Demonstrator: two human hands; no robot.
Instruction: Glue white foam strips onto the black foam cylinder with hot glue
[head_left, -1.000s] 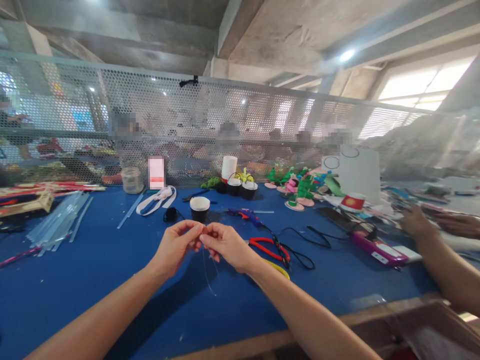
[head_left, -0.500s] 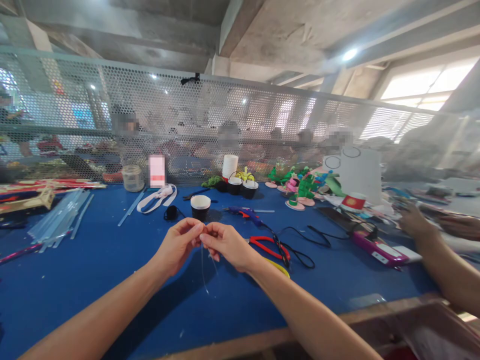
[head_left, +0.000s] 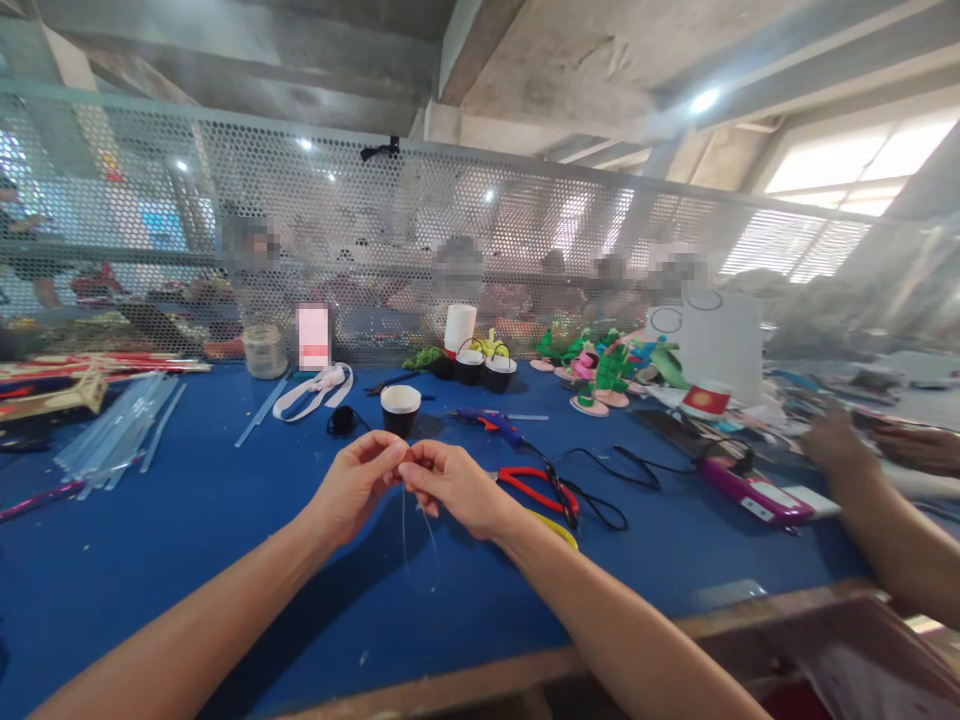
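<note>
My left hand (head_left: 354, 484) and my right hand (head_left: 448, 482) meet fingertip to fingertip above the blue table. Both are closed in a pinch. A thin clear thread (head_left: 405, 545) hangs in a loop below the fingers, its upper ends going in between them. Something small and brownish shows at the pinch, too small to name. Just behind my hands stands a black cup with a white inside (head_left: 400, 408). To its left lies a small roll of black cord (head_left: 343, 421), and to its right a blue glue gun (head_left: 489, 424).
Red-handled pliers (head_left: 536, 488) lie right of my hands, near a black cable. Glue sticks (head_left: 112, 430) are heaped on the left. Small black baskets (head_left: 499, 374) and green figures (head_left: 611, 375) stand at the back. A co-worker's arm (head_left: 877, 505) reaches in at right.
The hanging thread has shifted and now shows as a wider, closed loop. My hands stay pinched together in nearly the same place. The view has moved very slightly.
</note>
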